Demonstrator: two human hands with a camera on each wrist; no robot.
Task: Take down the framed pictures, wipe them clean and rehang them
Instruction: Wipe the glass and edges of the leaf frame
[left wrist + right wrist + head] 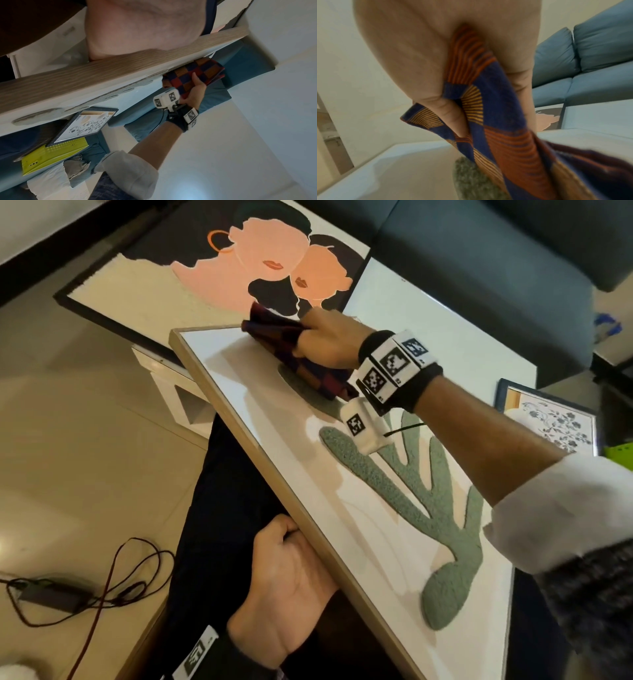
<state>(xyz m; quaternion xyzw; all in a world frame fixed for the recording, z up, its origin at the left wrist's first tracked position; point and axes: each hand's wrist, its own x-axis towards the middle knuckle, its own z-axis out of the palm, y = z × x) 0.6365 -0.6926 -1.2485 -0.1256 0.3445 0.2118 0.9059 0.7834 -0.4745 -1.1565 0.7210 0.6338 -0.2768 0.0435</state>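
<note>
Living-room setting: tiled floor [68, 440], blue sofa [479, 268] behind a low white worktop [445, 330]. All pictures in view are off the wall, so the take-down step looks done for these. The light-wood framed picture with the green plant shape [342, 508] lies tilted, far corner over the worktop, near edge over the person's lap. Left hand [291, 577] — grip curled round the frame's near long edge, steadying it from below. Right hand [329, 344] — grip closed on a checked cloth [301, 350], pressing it on the glass near the frame's upper corner. Judgement: wiping is under way on this picture; most of its face toward the lower end probably remains. A dark-framed picture of two faces [239, 275] leans against the worktop's far-left side, and a small blue-framed floral picture [555, 422] lies at the right, overlapping a yellow-green sheet [51, 158]; whether either is wiped cannot be told. Rehanging is all still ahead. Room to move: the cloth has open glass toward the person, the frame's rim just beyond it. On the floor at left a power brick with looped cables [68, 594] — a trip risk when carrying frames back.
</note>
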